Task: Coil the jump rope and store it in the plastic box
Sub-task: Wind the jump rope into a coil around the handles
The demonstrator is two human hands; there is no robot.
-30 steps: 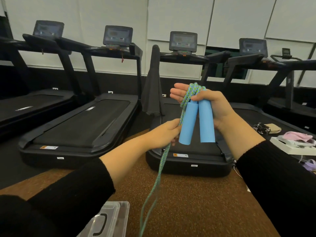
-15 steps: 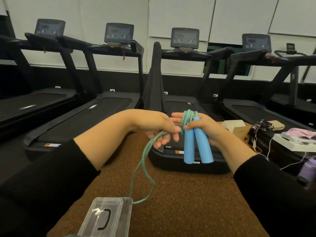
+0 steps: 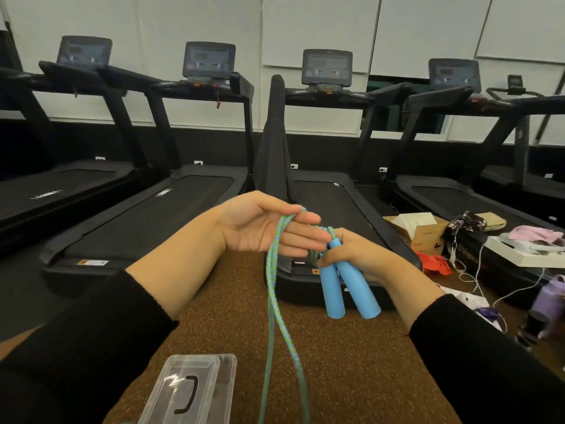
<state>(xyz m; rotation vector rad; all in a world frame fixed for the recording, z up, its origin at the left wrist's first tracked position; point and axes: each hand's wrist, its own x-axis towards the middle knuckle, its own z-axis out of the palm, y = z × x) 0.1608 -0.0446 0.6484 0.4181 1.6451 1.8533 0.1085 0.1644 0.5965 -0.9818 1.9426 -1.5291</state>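
Right hand (image 3: 351, 258) grips both handles (image 3: 345, 289); left hand (image 3: 260, 224), fingers straight, carries rope (image 3: 275, 301) strands beside it. Coiling appears barely begun: strands hang below; storing in plastic box (image 3: 189, 390) not yet done.

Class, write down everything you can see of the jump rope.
The jump rope has a braided cord, blue flecked with green, and two smooth light-blue handles. The right hand grips both handles, pointing down. The cord drapes over straight fingers of the left hand and hangs in loose strands below the frame.
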